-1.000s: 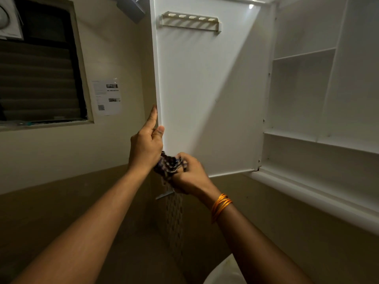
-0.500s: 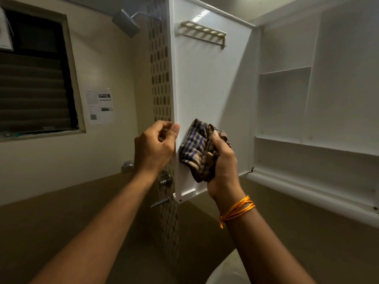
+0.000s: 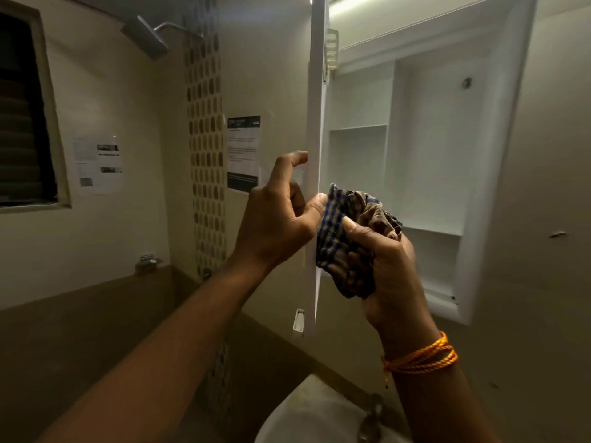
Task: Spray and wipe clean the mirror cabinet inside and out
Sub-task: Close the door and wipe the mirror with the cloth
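**Inspector:** Count, taking the cabinet door (image 3: 315,174) as reference.

**Onlooker:** One door, seen edge-on. One mirror cabinet (image 3: 425,174) right of it, open, its white shelves holding nothing I can see. One checked cloth (image 3: 347,247), just right of the door's edge and touching it. Two paper notices on the wall left of the door. One shower head (image 3: 145,38) up to the left, one basin (image 3: 307,417) below.

**Inspector:** Hands?

**Onlooker:** Left hand (image 3: 278,225) grips the door's edge, thumb on the near side, fingers curled round the far side. Right hand (image 3: 388,266) has its grip bunched round the cloth, orange thread (image 3: 422,359) at the wrist.

**Inspector:** Change from half a second ago?

**Onlooker:** The door's inner face showed broadly then; now only its narrow edge faces us. The cloth remains near the lower part of the door.
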Motion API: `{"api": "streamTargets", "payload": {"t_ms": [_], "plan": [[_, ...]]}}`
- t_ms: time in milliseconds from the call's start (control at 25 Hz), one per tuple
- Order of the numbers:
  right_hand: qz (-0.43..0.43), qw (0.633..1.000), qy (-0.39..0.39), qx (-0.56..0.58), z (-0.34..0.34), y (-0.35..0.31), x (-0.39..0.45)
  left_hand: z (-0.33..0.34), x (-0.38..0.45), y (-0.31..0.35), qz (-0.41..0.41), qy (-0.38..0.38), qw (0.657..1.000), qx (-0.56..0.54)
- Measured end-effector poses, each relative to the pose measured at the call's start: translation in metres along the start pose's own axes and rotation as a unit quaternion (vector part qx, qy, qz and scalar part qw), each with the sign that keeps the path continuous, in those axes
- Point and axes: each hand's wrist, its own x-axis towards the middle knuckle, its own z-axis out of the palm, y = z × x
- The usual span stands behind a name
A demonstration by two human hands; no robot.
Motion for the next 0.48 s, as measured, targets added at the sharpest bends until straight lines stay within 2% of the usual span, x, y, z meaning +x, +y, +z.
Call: {"api": "streamTargets", "payload": {"t_ms": [280,480], "plan": [[-0.059,0.993,0.087,-0.047,-0.089,-0.035,-0.007,0.097,0.006,0.055,0.028,-0.021,0.999,-0.003],[-0.068,0.986,0.137,-0.069,-0.135,-0.047,0.002,0.16,0.014,0.077,0.031,-0.04,0.999,0.0]]}}
